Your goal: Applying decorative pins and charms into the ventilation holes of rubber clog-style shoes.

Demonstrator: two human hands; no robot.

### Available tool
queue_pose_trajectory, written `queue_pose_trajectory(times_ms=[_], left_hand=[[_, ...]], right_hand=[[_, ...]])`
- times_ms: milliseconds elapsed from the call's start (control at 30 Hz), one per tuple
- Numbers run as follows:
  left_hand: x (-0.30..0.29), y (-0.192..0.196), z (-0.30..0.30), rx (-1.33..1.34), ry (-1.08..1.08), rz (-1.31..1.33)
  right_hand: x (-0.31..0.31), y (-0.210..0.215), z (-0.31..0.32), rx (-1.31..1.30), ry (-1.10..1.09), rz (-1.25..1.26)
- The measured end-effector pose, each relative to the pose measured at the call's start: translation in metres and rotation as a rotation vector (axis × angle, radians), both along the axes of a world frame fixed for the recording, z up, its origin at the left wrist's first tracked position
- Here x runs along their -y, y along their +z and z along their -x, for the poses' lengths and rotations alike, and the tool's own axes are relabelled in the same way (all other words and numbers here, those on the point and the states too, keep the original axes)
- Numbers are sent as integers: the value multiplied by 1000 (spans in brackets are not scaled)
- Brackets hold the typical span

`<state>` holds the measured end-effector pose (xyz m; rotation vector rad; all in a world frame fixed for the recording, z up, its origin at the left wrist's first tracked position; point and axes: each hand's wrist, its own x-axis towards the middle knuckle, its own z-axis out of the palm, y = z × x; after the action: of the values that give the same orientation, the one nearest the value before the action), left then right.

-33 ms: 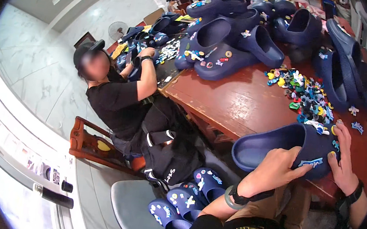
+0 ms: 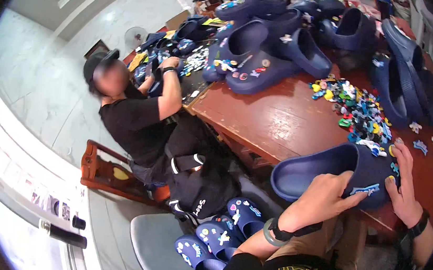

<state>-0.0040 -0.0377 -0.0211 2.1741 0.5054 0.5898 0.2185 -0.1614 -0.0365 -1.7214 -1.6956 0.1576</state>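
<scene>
A navy blue clog (image 2: 308,168) lies tilted at the table's near edge, its toe to the right. The fingers of my left hand (image 2: 320,198) reach into its opening, while the thumb presses by a blue-and-white charm (image 2: 365,189) on the upper. My right hand (image 2: 405,189) is curled round the toe end, fingers over the top. Other small charms (image 2: 381,149) show on the toe near those fingertips. Both hands are closed on the clog; the fingertips inside it are hidden. Just beyond it is a heap of colourful charms (image 2: 359,110).
Decorated navy clogs (image 2: 265,74) are piled on the red-brown table (image 2: 260,118). More clogs (image 2: 213,240) rest on a grey chair (image 2: 157,245) at my left. A person in black (image 2: 138,121) works with clogs across the table corner. A few loose charms (image 2: 420,147) lie at the right.
The whole view has shifted very slightly. My hands and the clog keep the same hold and position relative to each other.
</scene>
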Motion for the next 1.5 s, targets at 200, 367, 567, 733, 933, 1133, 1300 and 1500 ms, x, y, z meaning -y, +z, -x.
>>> queue_pose_trajectory(times_ms=[200, 367, 567, 733, 933, 1133, 1300, 1500], left_hand=[[-2, -4, 3, 30, 18, 2], [1, -4, -2, 39, 25, 0], [2, 0, 2, -12, 46, 20], [1, 0, 1, 16, 35, 4], [-1, -4, 5, 22, 18, 23], [-4, -8, 11, 50, -40, 11], [-3, -8, 1, 118, -73, 4], [-11, -4, -2, 36, -73, -23]], right_hand=[[-7, 2, 2, 2, 33, -20], [-3, 0, -1, -25, 36, -31], [-4, 0, 0, 14, 49, -42], [-2, -1, -1, 9, 41, -29], [-6, 9, -6, 12, 56, 25], [-30, 25, -99, 630, -413, -249], [-45, 10, -191, 769, -580, -229], [-73, -29, -262, 770, -512, -91]])
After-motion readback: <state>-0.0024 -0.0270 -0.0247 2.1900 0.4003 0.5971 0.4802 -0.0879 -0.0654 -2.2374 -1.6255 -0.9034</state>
